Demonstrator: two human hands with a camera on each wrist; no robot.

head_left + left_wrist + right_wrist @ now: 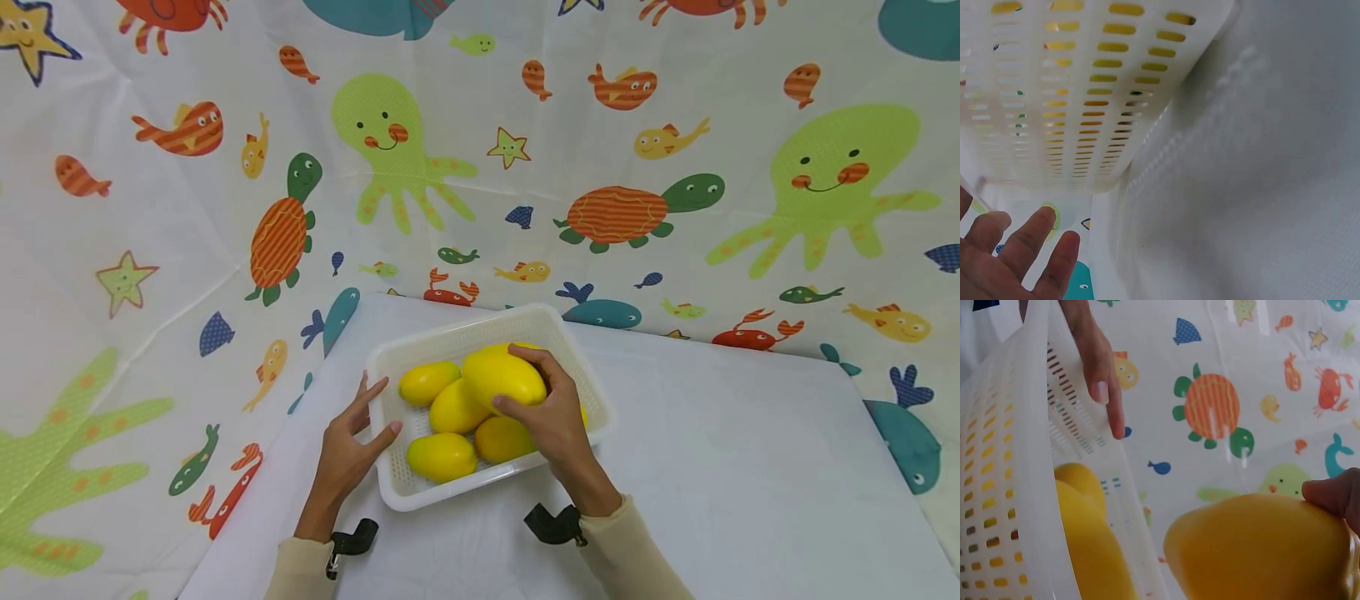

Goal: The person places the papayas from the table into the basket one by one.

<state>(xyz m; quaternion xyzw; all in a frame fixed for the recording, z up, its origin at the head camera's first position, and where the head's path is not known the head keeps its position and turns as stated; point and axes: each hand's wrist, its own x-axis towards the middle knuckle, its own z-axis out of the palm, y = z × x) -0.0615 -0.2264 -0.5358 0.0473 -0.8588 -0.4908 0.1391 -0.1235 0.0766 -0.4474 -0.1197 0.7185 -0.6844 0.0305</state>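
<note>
A yellow mango is held in my right hand, with the thumb on its near side and the fingers over its far side. It is raised above the other mangoes in a white plastic basket. In the right wrist view, the held mango appears large, with a thumb tip against it. My left hand rests at the basket's left rim, its thumb and index finger reaching over the edge. Extended, spread fingers show beside the slotted basket wall in the left wrist view.
Several more mangoes lie in the basket, including one at the near left and one at the far left. The basket stands on a white-covered table. Behind and to the left hangs a sea-animal printed cloth.
</note>
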